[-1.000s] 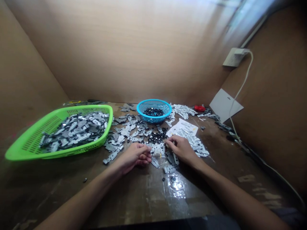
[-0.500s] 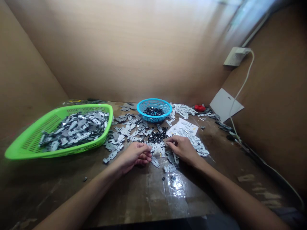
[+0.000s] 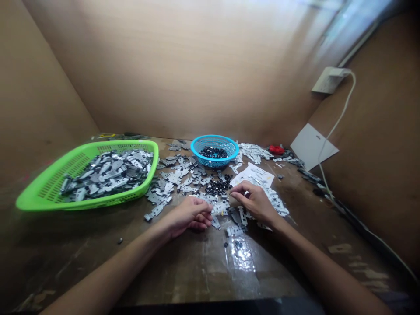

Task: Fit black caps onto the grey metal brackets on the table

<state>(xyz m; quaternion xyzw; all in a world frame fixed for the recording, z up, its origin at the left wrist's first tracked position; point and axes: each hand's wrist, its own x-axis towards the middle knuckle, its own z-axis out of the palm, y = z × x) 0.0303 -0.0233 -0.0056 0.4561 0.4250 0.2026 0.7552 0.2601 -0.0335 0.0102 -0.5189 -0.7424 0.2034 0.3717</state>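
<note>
My left hand [image 3: 193,215] is closed in the middle of the table, fingers curled and thumb against the index finger. A flat grey plastic part [image 3: 220,207] juts from its fingertips, partly merging with the pieces behind. To the right, my right hand [image 3: 254,200] pinches thumb and forefinger together; a tiny dark spot shows at the tips, too small to name. Just beyond both hands lies a heap of small black round parts [image 3: 218,185]. Grey plastic parts [image 3: 179,175] spread out to the left of that heap, and several more lie beneath the right hand.
A green basket [image 3: 42,202] full of grey parts stands at left. Behind the heap sits a blue basket [image 3: 215,162] with black parts. White paper [image 3: 241,175], a red object [image 3: 276,150], a white card [image 3: 313,146] and a hanging cable [image 3: 341,111] are at right.
The whole view has shifted slightly, so things appear further right. My right hand has drawn a little away from my left hand; both keep their closed fingers.
</note>
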